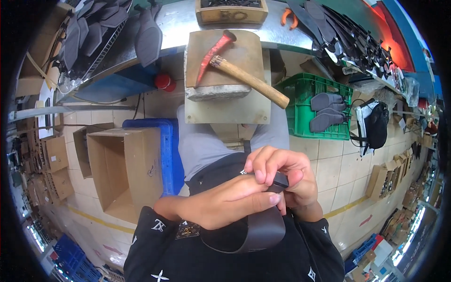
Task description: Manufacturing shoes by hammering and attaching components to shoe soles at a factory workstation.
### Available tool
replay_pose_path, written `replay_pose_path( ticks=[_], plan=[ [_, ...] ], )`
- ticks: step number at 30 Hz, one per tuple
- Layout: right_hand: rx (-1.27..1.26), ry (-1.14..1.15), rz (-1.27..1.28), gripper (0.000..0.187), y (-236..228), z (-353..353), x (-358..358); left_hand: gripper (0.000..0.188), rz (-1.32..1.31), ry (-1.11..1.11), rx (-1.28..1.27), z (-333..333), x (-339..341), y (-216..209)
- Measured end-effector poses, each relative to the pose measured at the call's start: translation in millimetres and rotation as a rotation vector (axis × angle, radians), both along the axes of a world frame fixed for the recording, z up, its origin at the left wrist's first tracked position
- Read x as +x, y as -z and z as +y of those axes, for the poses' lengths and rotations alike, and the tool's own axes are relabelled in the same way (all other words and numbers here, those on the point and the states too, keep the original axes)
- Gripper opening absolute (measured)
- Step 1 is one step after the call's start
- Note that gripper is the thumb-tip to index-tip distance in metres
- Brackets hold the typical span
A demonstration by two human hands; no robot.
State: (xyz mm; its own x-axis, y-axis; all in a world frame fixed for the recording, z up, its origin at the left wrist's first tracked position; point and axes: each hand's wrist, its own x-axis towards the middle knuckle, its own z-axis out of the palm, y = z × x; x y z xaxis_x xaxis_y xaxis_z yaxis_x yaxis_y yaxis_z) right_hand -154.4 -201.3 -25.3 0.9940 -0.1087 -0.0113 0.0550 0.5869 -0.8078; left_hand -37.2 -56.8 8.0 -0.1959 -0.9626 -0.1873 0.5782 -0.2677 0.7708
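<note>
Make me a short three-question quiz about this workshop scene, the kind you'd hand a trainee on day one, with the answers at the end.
1. True or false: the hammer is in the person's right hand.

2. What colour is the plastic crate on the person's right?
A) Yellow
B) Green
C) White

3. What do the right hand and left hand hold together?

Key:
1. False; it lies on the brown-topped block in front of the person.
2. B
3. A dark strap-like piece, with a curved band showing below the fingers.
</note>
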Motion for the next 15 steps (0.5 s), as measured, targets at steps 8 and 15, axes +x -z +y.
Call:
replay_pose_path(
  ticks=[8, 15],
  plan=[
    [0.127, -0.015, -0.06, 0.049, 4, -6, -8, 0.039, 0.027, 0.028, 0.082, -5, -9, 0],
    [0.137, 0.009, -0.105, 0.047, 14, -5, -16, 0.037, 0.115, -0.004, 0.157, -10, -13, -3]
  ],
)
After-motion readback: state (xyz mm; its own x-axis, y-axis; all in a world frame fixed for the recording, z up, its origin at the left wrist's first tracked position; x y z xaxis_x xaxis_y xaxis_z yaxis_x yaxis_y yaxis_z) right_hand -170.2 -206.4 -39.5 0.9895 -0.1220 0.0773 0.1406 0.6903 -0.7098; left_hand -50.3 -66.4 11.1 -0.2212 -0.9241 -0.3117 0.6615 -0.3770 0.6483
